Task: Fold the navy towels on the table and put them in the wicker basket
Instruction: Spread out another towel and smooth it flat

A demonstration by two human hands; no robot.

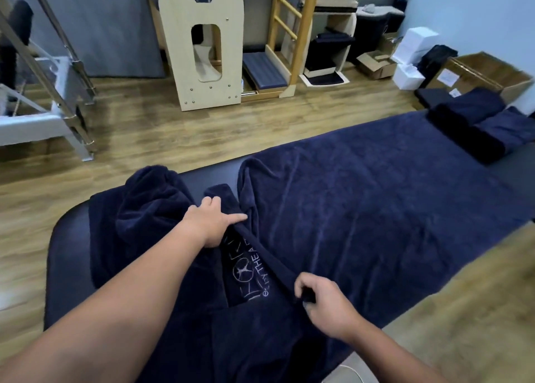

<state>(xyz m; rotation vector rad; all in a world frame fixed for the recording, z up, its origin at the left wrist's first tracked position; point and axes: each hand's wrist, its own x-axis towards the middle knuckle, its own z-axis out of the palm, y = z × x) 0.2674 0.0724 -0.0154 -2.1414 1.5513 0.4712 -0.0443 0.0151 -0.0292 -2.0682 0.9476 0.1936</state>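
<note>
Nearest, the right hand (pixel 321 301) pinches the near end of a towel hem (pixel 272 262) between thumb and fingers, its grip closed tight on the dark cloth. That hem runs as a taut ridge away and to the left, up to the left hand (pixel 212 222). The left hand presses down on the far end of the hem with its fingers curled over the fold and the forefinger pointing right; its grip holds the cloth too. Between the two hands lies a patch of towel with pale stitched lettering (pixel 249 278). To the left sits a crumpled heap of navy towel (pixel 144 209), touching the one being handled. The big navy towel (pixel 376 197) spreads flat across the dark padded table (pixel 62 252), reaching far to the right. At the far right end of the table rest folded navy towels (pixel 474 122), side by side. Beyond them stand cardboard boxes (pixel 477 76) on the wooden floor (pixel 173 128).
</note>
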